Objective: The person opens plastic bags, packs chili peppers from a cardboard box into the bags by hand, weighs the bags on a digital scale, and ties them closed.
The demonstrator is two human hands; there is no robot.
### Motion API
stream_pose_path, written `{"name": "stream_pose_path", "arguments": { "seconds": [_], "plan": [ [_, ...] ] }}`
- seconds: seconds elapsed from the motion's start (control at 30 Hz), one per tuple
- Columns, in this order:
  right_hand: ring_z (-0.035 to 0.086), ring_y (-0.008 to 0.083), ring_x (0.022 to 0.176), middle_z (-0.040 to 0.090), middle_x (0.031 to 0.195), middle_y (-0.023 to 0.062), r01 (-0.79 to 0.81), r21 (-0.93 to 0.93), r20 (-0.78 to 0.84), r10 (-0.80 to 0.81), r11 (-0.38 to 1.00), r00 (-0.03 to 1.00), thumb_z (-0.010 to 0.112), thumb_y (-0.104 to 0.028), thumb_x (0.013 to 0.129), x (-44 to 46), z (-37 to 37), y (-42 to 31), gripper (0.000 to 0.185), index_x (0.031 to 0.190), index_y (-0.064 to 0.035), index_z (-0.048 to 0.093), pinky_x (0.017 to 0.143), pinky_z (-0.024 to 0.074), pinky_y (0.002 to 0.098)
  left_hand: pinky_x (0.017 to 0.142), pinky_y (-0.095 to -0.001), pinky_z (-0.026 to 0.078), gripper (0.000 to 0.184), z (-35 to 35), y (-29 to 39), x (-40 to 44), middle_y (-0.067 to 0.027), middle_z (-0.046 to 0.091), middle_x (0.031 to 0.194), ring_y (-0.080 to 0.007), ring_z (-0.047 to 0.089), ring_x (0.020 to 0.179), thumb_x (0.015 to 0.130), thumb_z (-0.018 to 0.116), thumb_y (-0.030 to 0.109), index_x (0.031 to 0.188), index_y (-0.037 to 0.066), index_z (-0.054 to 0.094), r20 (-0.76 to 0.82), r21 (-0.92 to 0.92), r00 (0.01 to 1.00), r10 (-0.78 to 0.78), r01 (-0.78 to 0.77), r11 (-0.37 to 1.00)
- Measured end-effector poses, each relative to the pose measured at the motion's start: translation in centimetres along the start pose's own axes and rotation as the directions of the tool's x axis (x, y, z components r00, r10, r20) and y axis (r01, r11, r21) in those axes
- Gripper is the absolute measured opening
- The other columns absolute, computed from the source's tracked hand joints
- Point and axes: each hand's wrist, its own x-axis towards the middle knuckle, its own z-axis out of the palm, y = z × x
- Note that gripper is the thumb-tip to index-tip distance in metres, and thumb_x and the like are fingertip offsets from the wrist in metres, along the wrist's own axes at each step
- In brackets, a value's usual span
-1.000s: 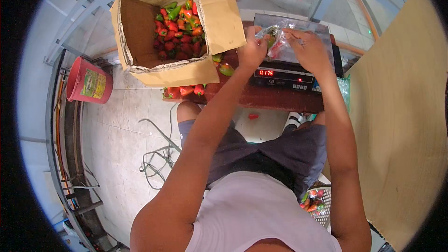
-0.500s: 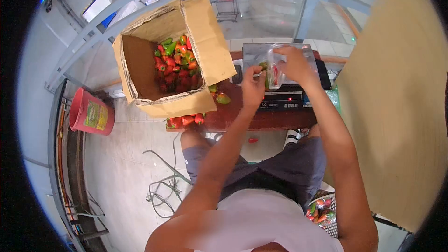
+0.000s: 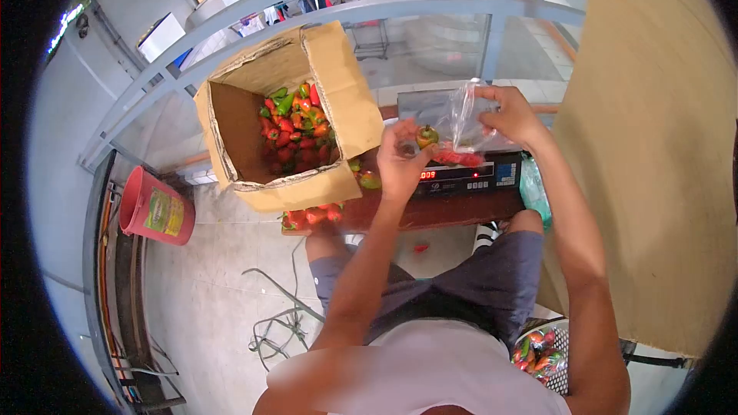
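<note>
Above a digital scale (image 3: 492, 172), a clear plastic bag (image 3: 465, 117) with red peppers (image 3: 459, 157) at its lower end hangs between my hands. My left hand (image 3: 403, 160) is closed around a green-brown pepper (image 3: 427, 136) beside the bag; whether it also grips the bag's edge is hard to tell. My right hand (image 3: 511, 117) pinches the upper part of the bag. Left of the scale stands an open cardboard box (image 3: 231, 138) with many red, orange and green peppers (image 3: 296, 127) inside.
More peppers lie on the dark red bench (image 3: 430, 211) beside and below the box. A pink bucket (image 3: 157, 207) and a tangled strap (image 3: 280, 330) are on the floor at left. A basket (image 3: 561, 338) of bagged peppers stands at lower right, near a tall tan board (image 3: 646, 161).
The view has tilted up. The bag has been raised and stretched upright, with the red peppers at its bottom. My right hand has moved to the right, and the scale's display has changed.
</note>
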Motion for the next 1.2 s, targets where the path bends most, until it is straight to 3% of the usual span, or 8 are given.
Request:
{"name": "stream_pose_path", "arguments": {
  "seconds": [0.4,0.63,0.67,0.77,0.87,1.03,1.1,1.2],
  "plan": [
    [0.068,0.0138,0.076,0.065,0.121,0.0166,-0.041,0.153,0.191,0.011,0.987,0.981,0.07,0.006,0.081,-4.6,2.5,3.3,0.064,0.141,0.0078,0.047,0.069,0.0565,0.028,0.079,-0.0306,0.054,0.049,2.1,5.2,-1.6,-0.008,0.069,0.109,-0.0166,0.066,0.097,0.076,0.081,-0.006,0.117,0.003,0.057,0.232,-0.356,0.973,-0.007,0.092,0.93],
    [0.068,0.0149,0.072,0.07,0.102,0.0107,-0.217,0.343,0.278,0.122,0.914,0.953,0.07,0.008,0.081,-6.5,4.8,6.4,0.062,0.139,0.0075,0.049,0.067,0.0573,0.0279,0.079,-0.0398,0.052,0.028,1.5,3.8,-1.7,-0.0141,0.07,0.094,-0.0309,0.068,0.088,0.074,0.077,0.011,0.1,0.004,0.067,0.711,0.403,0.687,-0.15,-0.223,0.888],
    [0.068,0.0146,0.072,0.069,0.104,0.0107,-0.215,0.324,0.285,0.122,0.921,0.951,0.07,0.008,0.081,-6.5,5.1,6.4,0.063,0.14,0.0076,0.048,0.067,0.0574,0.028,0.081,-0.0434,0.052,0.031,1.6,1.2,-2.3,-0.0142,0.07,0.098,-0.0337,0.066,0.093,0.076,0.075,0.018,0.104,0.007,0.069,0.753,0.392,0.656,-0.047,-0.39,0.833],
    [0.068,0.0139,0.074,0.069,0.106,0.0098,-0.136,0.158,0.275,0.089,0.978,0.957,0.071,0.008,0.081,-6.4,5.9,6.9,0.064,0.141,0.0077,0.048,0.069,0.0578,0.0281,0.082,-0.0438,0.053,0.026,1.6,1.4,-2.1,-0.0136,0.069,0.1,-0.0335,0.064,0.099,0.081,0.072,0.025,0.102,0.01,0.073,0.759,0.649,0.551,-0.346,-0.607,0.458],
    [0.067,0.0127,0.078,0.069,0.105,0.0091,-0.105,0.214,0.211,0.06,0.971,0.976,0.073,0.007,0.08,-6.6,5.7,7.1,0.065,0.14,0.0069,0.049,0.071,0.0576,0.0278,0.089,-0.0476,0.051,0.031,0.9,3.1,-1.7,-0.0115,0.068,0.103,-0.0358,0.064,0.1,0.086,0.065,0.037,0.107,0.014,0.07,0.805,0.549,0.571,-0.163,-0.611,0.571],
    [0.067,0.0129,0.089,0.069,0.111,0.0067,-0.012,0.258,0.254,-0.056,0.966,0.966,0.077,0.002,0.08,-7.8,3.2,9.5,0.063,0.139,0.0012,0.054,0.079,0.0563,0.0298,0.091,-0.0449,0.05,0.026,-2.8,5.3,0.4,-0.0105,0.065,0.108,-0.0334,0.061,0.107,0.087,0.067,0.026,0.108,0.011,0.068,0.857,0.515,0.426,-0.289,-0.706,0.486],
    [0.068,0.014,0.086,0.072,0.101,0.0066,0.199,-0.007,0.131,-0.197,0.98,0.972,0.078,-0.002,0.08,-8.1,2.9,10.4,0.044,0.122,-0.0036,0.065,0.076,0.0548,0.0303,0.092,-0.0444,0.05,0.026,-4.0,5.0,0.8,-0.0121,0.065,0.108,-0.0339,0.061,0.106,0.084,0.071,0.022,0.106,0.009,0.068,0.866,0.501,0.391,-0.312,-0.689,0.524],
    [0.069,0.0152,0.079,0.074,0.086,0.0073,0.301,-0.246,-0.039,-0.32,0.921,0.947,0.079,-0.006,0.08,-8.2,3.5,9.5,0.013,0.093,-0.0039,0.076,0.072,0.0527,0.0304,0.089,-0.0452,0.051,0.029,-3.5,5.4,-0.8,-0.0138,0.064,0.104,-0.0349,0.061,0.102,0.078,0.076,0.017,0.103,0.005,0.068,0.654,0.508,0.747,-0.12,-0.315,0.801]
  ]
}}
